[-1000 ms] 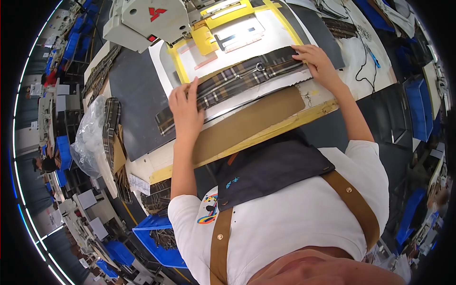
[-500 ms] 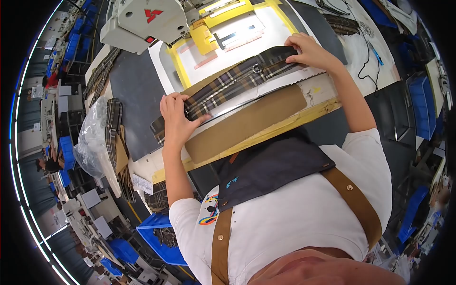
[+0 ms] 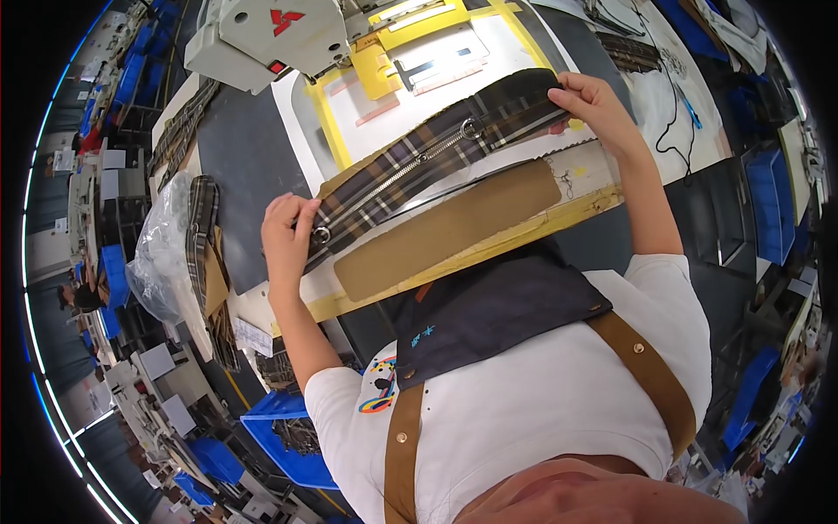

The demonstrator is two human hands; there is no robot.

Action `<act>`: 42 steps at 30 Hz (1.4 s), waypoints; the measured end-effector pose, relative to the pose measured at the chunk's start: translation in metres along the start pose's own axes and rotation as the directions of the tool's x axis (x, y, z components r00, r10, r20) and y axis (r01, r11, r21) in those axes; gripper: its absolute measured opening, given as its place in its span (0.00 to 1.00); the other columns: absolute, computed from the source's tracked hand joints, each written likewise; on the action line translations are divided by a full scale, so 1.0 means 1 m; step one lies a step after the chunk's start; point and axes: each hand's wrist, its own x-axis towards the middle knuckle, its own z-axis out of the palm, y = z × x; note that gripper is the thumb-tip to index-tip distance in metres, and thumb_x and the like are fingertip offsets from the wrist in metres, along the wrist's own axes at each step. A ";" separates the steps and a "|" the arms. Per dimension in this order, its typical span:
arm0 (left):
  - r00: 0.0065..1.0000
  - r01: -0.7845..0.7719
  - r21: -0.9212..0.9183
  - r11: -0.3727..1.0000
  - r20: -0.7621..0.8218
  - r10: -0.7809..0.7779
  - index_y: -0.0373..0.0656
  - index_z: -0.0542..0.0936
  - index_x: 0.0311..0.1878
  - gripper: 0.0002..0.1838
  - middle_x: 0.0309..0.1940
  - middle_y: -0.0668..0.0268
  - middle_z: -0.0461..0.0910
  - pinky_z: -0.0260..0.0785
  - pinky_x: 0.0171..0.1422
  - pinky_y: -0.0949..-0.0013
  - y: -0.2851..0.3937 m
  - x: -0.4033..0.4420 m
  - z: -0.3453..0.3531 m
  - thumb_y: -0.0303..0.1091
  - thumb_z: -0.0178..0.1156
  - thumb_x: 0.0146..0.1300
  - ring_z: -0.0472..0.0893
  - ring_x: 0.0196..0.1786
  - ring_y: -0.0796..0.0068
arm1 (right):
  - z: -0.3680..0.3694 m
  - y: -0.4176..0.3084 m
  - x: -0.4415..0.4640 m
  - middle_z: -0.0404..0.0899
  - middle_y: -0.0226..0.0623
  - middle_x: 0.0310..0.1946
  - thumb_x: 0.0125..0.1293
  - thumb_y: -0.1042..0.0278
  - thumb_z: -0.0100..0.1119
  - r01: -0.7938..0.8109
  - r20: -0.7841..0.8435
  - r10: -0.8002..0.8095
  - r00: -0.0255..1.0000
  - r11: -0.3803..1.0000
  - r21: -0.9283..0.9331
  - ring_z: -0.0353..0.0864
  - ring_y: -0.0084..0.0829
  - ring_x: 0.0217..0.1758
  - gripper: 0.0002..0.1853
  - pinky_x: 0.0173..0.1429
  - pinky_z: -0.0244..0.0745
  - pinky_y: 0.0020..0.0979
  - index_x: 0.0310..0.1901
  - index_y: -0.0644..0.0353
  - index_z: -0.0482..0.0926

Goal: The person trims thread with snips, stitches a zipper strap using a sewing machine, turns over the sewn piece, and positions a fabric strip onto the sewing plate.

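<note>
A long plaid fabric strip (image 3: 419,162) with a metal zipper and round rings is stretched between my two hands. My left hand (image 3: 289,231) pinches its lower left end, close to one ring (image 3: 322,235). At the upper right end, my right hand (image 3: 592,103) grips the dark tip between thumb and fingers. A second ring (image 3: 471,129) lies nearer that side. The strip slants upward to the right, in front of the white template plate (image 3: 384,144) edged with yellow tape. Below it, a flat brown strip (image 3: 449,229) rests along the table's front edge.
A white sewing machine head (image 3: 271,39) with a yellow clamp (image 3: 375,70) stands behind the strip. Left are a clear plastic bag (image 3: 161,253) and plaid pieces (image 3: 202,218). A blue crate (image 3: 284,445) sits below left; a black cable (image 3: 676,140) lies right.
My left hand has moved left and slightly down to the strip's end. My right hand has shifted a little right. The strip is now straighter and more stretched out between them.
</note>
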 end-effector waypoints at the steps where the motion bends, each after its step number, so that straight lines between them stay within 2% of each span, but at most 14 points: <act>1: 0.992 0.122 -0.033 0.992 0.033 -0.121 0.36 0.78 0.30 0.16 0.22 0.65 0.72 0.66 0.46 0.66 0.007 -0.002 -0.013 0.38 0.65 0.71 0.70 0.29 0.75 | 0.002 -0.004 -0.004 0.84 0.28 0.35 0.75 0.62 0.61 0.015 0.004 -0.015 1.000 1.000 0.011 0.83 0.17 0.33 0.11 0.39 0.81 0.23 0.46 0.63 0.81; 3: 0.983 0.183 -0.098 0.978 0.002 -0.183 0.35 0.76 0.31 0.18 0.17 0.67 0.63 0.53 0.28 0.70 0.010 -0.003 -0.025 0.39 0.64 0.73 0.60 0.25 0.82 | 0.008 -0.009 -0.008 0.82 0.27 0.33 0.75 0.61 0.62 0.049 -0.027 -0.047 0.999 0.998 0.045 0.85 0.19 0.32 0.12 0.39 0.82 0.22 0.41 0.62 0.80; 6: 0.968 0.250 -0.138 0.958 0.017 -0.250 0.36 0.77 0.33 0.17 0.17 0.69 0.62 0.54 0.28 0.71 0.007 0.006 -0.042 0.40 0.64 0.73 0.60 0.24 0.83 | 0.009 -0.006 -0.006 0.83 0.28 0.33 0.76 0.60 0.61 0.034 0.027 -0.036 0.999 0.997 0.075 0.84 0.19 0.31 0.12 0.39 0.81 0.22 0.44 0.63 0.80; 10: 0.969 0.234 -0.081 0.969 0.101 -0.226 0.37 0.78 0.35 0.19 0.16 0.69 0.64 0.55 0.30 0.70 -0.023 0.024 -0.026 0.46 0.62 0.73 0.61 0.24 0.80 | 0.007 0.013 0.007 0.83 0.29 0.34 0.78 0.62 0.57 -0.111 0.092 0.111 0.989 0.994 -0.003 0.83 0.18 0.31 0.13 0.37 0.79 0.20 0.49 0.65 0.81; 11: 0.956 0.259 0.083 0.962 0.122 -0.268 0.37 0.81 0.38 0.19 0.19 0.65 0.73 0.63 0.32 0.67 -0.033 0.028 -0.021 0.47 0.62 0.73 0.68 0.24 0.75 | 0.007 0.021 0.011 0.83 0.29 0.34 0.78 0.62 0.56 -0.104 0.029 0.107 0.994 0.991 -0.087 0.82 0.18 0.30 0.14 0.37 0.78 0.20 0.51 0.66 0.81; 15: 0.986 0.170 0.114 0.979 -0.014 -0.169 0.36 0.84 0.45 0.15 0.36 0.57 0.85 0.74 0.48 0.64 -0.052 0.018 -0.008 0.41 0.63 0.71 0.82 0.39 0.64 | -0.004 0.042 0.015 0.81 0.28 0.35 0.79 0.63 0.54 -0.040 -0.104 0.016 0.994 0.971 -0.237 0.80 0.16 0.29 0.17 0.34 0.74 0.18 0.59 0.67 0.80; 18: 0.953 0.140 0.055 0.989 -0.278 -0.120 0.35 0.84 0.48 0.14 0.39 0.59 0.84 0.73 0.50 0.65 -0.075 -0.007 -0.003 0.39 0.63 0.72 0.81 0.41 0.67 | -0.011 0.043 0.012 0.79 0.27 0.35 0.79 0.65 0.55 -0.007 -0.146 -0.018 0.989 0.985 -0.174 0.78 0.14 0.30 0.19 0.33 0.72 0.18 0.63 0.67 0.78; 21: 0.897 0.333 -0.017 0.943 -0.302 -0.322 0.35 0.84 0.49 0.15 0.40 0.61 0.83 0.72 0.50 0.66 -0.087 -0.037 -0.011 0.39 0.63 0.72 0.79 0.42 0.70 | -0.009 0.040 0.015 0.77 0.25 0.35 0.76 0.67 0.58 0.002 -0.182 -0.039 0.982 0.980 -0.200 0.75 0.13 0.32 0.21 0.34 0.71 0.18 0.67 0.64 0.76; 24: 0.837 0.522 0.005 0.853 -0.195 -0.512 0.36 0.84 0.48 0.16 0.38 0.64 0.82 0.71 0.50 0.68 -0.093 -0.053 -0.016 0.40 0.67 0.69 0.77 0.40 0.73 | 0.009 0.026 0.016 0.75 0.22 0.36 0.73 0.71 0.62 -0.040 -0.211 -0.012 0.977 0.969 -0.242 0.70 0.13 0.33 0.24 0.36 0.69 0.18 0.70 0.59 0.75; 27: 0.853 0.504 -0.135 0.853 -0.073 -0.516 0.38 0.84 0.48 0.17 0.37 0.65 0.81 0.72 0.50 0.69 -0.100 -0.060 -0.009 0.42 0.70 0.66 0.76 0.38 0.74 | 0.011 0.033 0.026 0.73 0.20 0.37 0.70 0.74 0.64 0.057 -0.162 -0.126 0.979 0.926 -0.374 0.66 0.12 0.34 0.27 0.38 0.65 0.17 0.71 0.55 0.75; 30: 0.838 0.510 -0.200 0.836 -0.102 -0.536 0.40 0.85 0.48 0.17 0.38 0.66 0.82 0.72 0.52 0.68 -0.100 -0.058 -0.002 0.43 0.73 0.63 0.76 0.40 0.73 | 0.009 0.037 0.030 0.71 0.19 0.37 0.68 0.76 0.64 0.150 -0.133 -0.212 0.968 0.917 -0.370 0.64 0.12 0.35 0.28 0.41 0.60 0.16 0.71 0.56 0.75; 34: 0.817 0.555 -0.022 0.832 -0.174 -0.550 0.46 0.87 0.47 0.17 0.44 0.67 0.83 0.71 0.59 0.63 -0.077 -0.055 -0.001 0.44 0.74 0.61 0.78 0.46 0.69 | 0.008 0.039 0.028 0.72 0.20 0.39 0.68 0.78 0.63 0.193 -0.152 -0.244 0.958 0.938 -0.288 0.65 0.13 0.38 0.26 0.45 0.61 0.17 0.69 0.58 0.76; 38: 0.821 0.540 0.009 0.842 -0.224 -0.525 0.46 0.87 0.46 0.16 0.43 0.67 0.83 0.71 0.58 0.65 -0.076 -0.055 0.004 0.43 0.74 0.61 0.78 0.44 0.71 | 0.006 0.044 0.028 0.81 0.21 0.39 0.67 0.76 0.64 0.284 -0.192 -0.342 0.920 0.918 -0.277 0.72 0.14 0.40 0.24 0.48 0.66 0.20 0.65 0.55 0.80; 42: 0.787 0.535 -0.337 0.775 -0.136 -0.602 0.42 0.82 0.46 0.10 0.39 0.70 0.80 0.69 0.54 0.73 -0.083 -0.054 0.003 0.36 0.69 0.68 0.76 0.40 0.78 | 0.005 0.050 0.029 0.81 0.22 0.39 0.68 0.76 0.64 0.310 -0.252 -0.369 0.895 0.919 -0.243 0.74 0.14 0.41 0.23 0.48 0.68 0.20 0.65 0.56 0.80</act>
